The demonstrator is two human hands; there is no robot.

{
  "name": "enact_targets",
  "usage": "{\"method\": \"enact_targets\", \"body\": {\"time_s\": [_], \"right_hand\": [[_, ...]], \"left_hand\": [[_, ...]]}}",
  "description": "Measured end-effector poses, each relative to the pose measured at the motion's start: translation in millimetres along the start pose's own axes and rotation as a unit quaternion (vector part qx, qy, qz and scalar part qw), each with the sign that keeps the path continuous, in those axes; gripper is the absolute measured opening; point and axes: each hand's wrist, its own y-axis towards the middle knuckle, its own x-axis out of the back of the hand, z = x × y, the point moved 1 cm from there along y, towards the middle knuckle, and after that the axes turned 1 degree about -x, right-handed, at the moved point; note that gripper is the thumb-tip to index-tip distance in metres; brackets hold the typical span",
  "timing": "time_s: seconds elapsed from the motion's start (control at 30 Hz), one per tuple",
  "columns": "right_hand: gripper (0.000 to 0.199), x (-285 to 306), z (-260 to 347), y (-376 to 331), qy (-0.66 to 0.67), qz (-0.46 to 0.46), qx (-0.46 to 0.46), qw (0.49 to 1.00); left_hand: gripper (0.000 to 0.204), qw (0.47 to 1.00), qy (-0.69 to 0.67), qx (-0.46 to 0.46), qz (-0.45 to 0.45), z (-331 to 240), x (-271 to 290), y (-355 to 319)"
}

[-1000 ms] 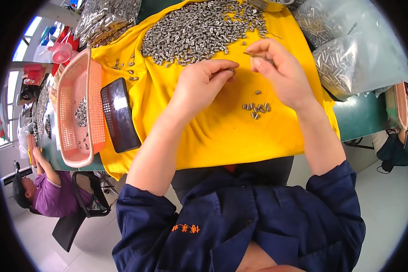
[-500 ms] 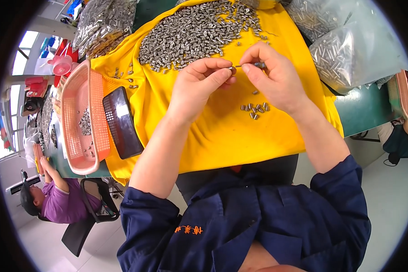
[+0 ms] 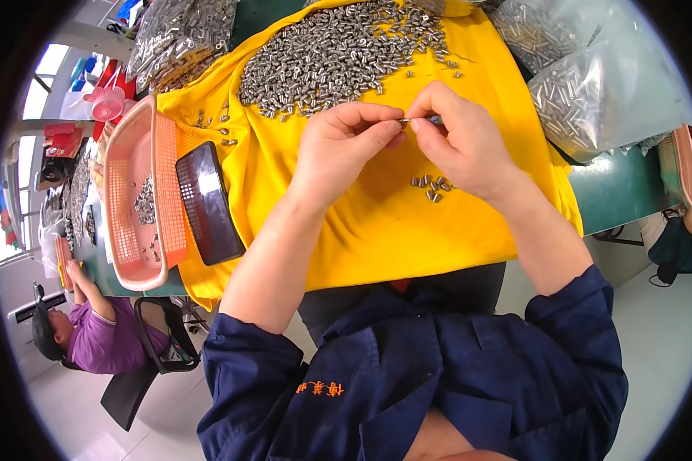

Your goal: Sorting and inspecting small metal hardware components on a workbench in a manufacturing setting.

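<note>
Over the yellow cloth [image 3: 392, 246] my two hands meet at the fingertips. My left hand [image 3: 334, 142] is closed in a pinch on a small metal cylinder [image 3: 402, 121], mostly covered by the fingers. Closed too, my right hand [image 3: 469, 146] grips a thin pin-like tool whose grey-blue body [image 3: 436, 120] shows between the fingers. Its thin tip meets the cylinder; whether it sits inside, I cannot tell. A large pile of short metal cylinders [image 3: 315, 65] spreads beyond my hands. Several more cylinders [image 3: 432, 187] lie in a small group below my right hand.
To the left stand a pink plastic basket [image 3: 117, 207] holding some metal parts and a black tray [image 3: 210, 203]. Clear bags of metal parts [image 3: 569, 100] lie at the right, another bag [image 3: 178, 46] at the back left. A person in purple [image 3: 108, 338] sits at the far left.
My right hand has moved slightly toward my left, and the gap between the fingertips has narrowed; less of the thin tip shows. The view has shifted a little.
</note>
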Motion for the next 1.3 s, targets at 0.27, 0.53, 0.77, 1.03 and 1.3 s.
{"method": "enact_targets", "body": {"time_s": [0.27, 0.53, 0.77, 1.03, 1.3], "right_hand": [[0.009, 11, -12, 6, 0.071, -0.033, -0.053, 0.996], [0.007, 32, -20, 10, 0.157, -0.151, -0.052, 0.975], [0.008, 32, -18, 12, 0.120, -0.167, -0.036, 0.978], [0.008, 29, -16, 11, 0.137, -0.158, -0.029, 0.977], [0.007, 23, -13, 9, 0.144, -0.102, -0.018, 0.984]], "left_hand": [[0.010, 0.994, 0.097, -0.026, -0.031, 2, 6, 1], [0.019, 0.894, 0.408, -0.164, 0.082, -12, -29, -9], [0.020, 0.743, 0.652, -0.152, 0.017, -9, -17, 74], [0.019, 0.651, 0.742, -0.154, 0.040, 3, -29, 92], [0.011, 0.997, 0.064, 0.031, 0.022, -12, -12, 22]]}}
